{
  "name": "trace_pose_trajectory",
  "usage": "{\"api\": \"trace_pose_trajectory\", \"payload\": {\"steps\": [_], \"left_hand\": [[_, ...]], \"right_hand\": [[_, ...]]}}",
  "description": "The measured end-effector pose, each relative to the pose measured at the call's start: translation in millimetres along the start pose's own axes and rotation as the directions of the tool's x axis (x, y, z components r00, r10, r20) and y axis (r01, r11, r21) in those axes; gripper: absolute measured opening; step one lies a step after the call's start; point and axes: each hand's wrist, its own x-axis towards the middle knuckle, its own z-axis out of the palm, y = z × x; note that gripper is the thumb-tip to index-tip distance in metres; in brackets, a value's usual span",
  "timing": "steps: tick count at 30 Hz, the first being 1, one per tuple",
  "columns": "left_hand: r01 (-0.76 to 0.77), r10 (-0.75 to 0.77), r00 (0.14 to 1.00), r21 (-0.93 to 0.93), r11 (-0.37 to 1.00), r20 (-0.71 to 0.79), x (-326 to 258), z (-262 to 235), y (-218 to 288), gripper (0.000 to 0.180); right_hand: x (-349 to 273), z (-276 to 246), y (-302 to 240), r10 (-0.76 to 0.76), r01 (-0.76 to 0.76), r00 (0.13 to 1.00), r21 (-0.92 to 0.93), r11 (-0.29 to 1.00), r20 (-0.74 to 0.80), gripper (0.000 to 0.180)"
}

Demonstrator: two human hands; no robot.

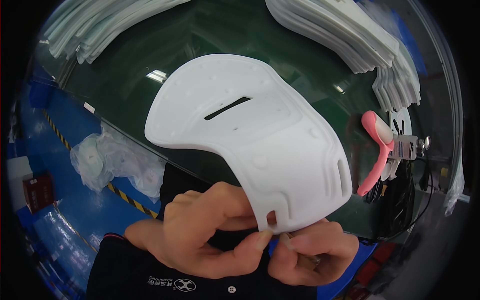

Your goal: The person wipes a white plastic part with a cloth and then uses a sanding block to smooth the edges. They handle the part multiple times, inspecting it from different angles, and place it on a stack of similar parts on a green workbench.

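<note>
A white moulded plastic panel (295, 150), curved like a seat shell, is tilted up in front of me. It has a long dark slot in its broad far part and smaller slots near its near end. My left hand (205, 235) grips the panel's near left corner, with the thumb at the edge and the fingers partly hidden behind it. At the near edge, just right of that thumb, my right hand (315, 252) is closed in a pinch. Something small and thin shows between its thumb and finger, too little visible to name.
Stacks of similar white panels stand at the far left (115, 25) and far right (340, 30) of the dark green table (125, 90). At right lie a pink curved-handled tool (375, 160), a clear bottle (404, 147) and cables. Clear plastic bags (120, 160) lie left, beyond the table edge.
</note>
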Motion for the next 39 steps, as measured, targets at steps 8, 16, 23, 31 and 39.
{"api": "trace_pose_trajectory", "payload": {"steps": [8, 16, 23, 31, 39], "left_hand": [[0.036, -0.037, 0.999, -0.087, 0.996, -0.014, -0.2, 3.1, -2.0, 0.026], [-0.015, 0.013, 0.999, -0.076, 0.997, -0.036, 0.7, 3.8, -1.0, 0.028], [0.020, -0.019, 1.000, -0.063, 0.998, 0.017, 1.2, 2.7, -2.0, 0.028], [0.033, -0.034, 0.999, -0.045, 0.998, -0.027, 0.4, 6.2, -0.7, 0.026], [-0.004, 0.003, 0.994, 0.003, 1.000, 0.105, 6.2, 2.5, -0.6, 0.026]], "right_hand": [[1.5, -0.5, -5.3, 0.035, -0.034, 0.998, 0.020, 0.999, -0.048, 0.023], [1.5, -1.5, -5.9, -0.010, 0.010, 1.000, -0.079, 0.997, -0.010, 0.022], [0.5, -0.9, 3.5, -0.086, 0.087, 0.996, 0.027, 0.996, -0.033, 0.023], [-1.0, 8.1, 2.8, -0.044, 0.064, 0.979, 0.094, 0.993, -0.200, 0.024], [-4.0, 10.8, 0.3, -0.032, 0.080, 0.944, 0.135, 0.988, -0.327, 0.024]]}}
